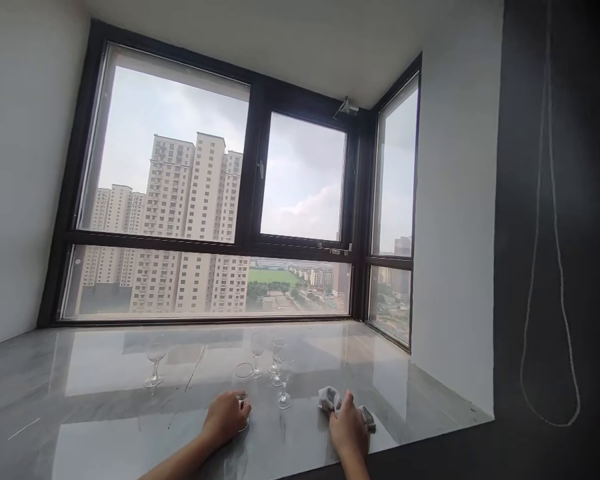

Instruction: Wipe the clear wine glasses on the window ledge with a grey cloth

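My left hand point(226, 417) is wrapped around the lower part of a clear stemmed glass point(243, 377) standing on the glossy grey marble sill point(95, 400). My right hand point(349, 427) lies over a crumpled grey-white cloth point(329, 398) on the sill, fingers pressed on it. Between the hands stands a small clear stemmed glass point(284, 390). Two more stemmed glasses point(277, 360) stand just behind, and another point(155, 363) stands alone to the left.
A large black-framed bay window point(253, 200) rises behind the sill, with tower blocks outside. A white wall point(455, 233) closes the right side. A dark panel with a hanging bead cord point(550, 267) is at far right. The sill's front edge runs below my hands.
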`<action>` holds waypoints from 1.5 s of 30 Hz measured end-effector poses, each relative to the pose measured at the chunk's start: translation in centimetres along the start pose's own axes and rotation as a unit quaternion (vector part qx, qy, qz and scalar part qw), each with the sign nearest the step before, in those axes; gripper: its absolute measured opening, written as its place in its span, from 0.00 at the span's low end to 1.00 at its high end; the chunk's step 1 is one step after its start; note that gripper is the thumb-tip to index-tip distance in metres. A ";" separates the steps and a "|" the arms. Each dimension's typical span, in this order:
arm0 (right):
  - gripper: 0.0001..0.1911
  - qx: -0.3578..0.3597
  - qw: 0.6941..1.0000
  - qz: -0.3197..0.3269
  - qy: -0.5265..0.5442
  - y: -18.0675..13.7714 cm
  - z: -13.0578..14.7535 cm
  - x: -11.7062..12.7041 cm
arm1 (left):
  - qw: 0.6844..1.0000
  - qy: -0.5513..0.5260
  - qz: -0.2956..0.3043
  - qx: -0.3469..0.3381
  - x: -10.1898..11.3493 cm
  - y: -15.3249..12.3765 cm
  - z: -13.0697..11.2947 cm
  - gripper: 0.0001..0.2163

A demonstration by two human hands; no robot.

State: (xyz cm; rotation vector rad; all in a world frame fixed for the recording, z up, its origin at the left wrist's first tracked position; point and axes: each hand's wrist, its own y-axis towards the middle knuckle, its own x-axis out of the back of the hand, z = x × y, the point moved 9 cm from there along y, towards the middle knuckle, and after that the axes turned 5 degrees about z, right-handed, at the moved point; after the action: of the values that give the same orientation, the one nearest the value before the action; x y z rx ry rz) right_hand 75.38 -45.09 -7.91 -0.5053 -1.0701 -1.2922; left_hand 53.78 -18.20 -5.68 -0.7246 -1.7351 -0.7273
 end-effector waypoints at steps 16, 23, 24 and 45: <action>0.24 0.023 0.998 0.026 -0.057 -0.4 0.1 -0.6 | 0.999 0.006 -0.032 -0.009 0.2 -0.3 -0.3 0.16; 0.24 0.046 0.995 0.038 -0.074 -1.0 0.2 -0.3 | 1.000 0.000 -0.026 -0.003 0.0 -0.5 -0.3 0.16; 0.24 0.049 0.995 0.038 -0.075 -1.1 0.2 -0.3 | 1.000 0.000 -0.027 -0.003 0.0 -0.5 -0.3 0.15; 0.28 0.069 0.996 0.040 0.047 -2.2 0.8 0.9 | 0.999 -0.031 -0.030 -0.023 -0.1 -1.1 -0.9 0.13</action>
State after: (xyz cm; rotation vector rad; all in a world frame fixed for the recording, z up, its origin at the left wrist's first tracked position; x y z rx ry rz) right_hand 73.01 -45.42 -7.34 -0.3766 -1.0422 -1.1519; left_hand 53.52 -19.56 -5.69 -0.7363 -1.8071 -0.7949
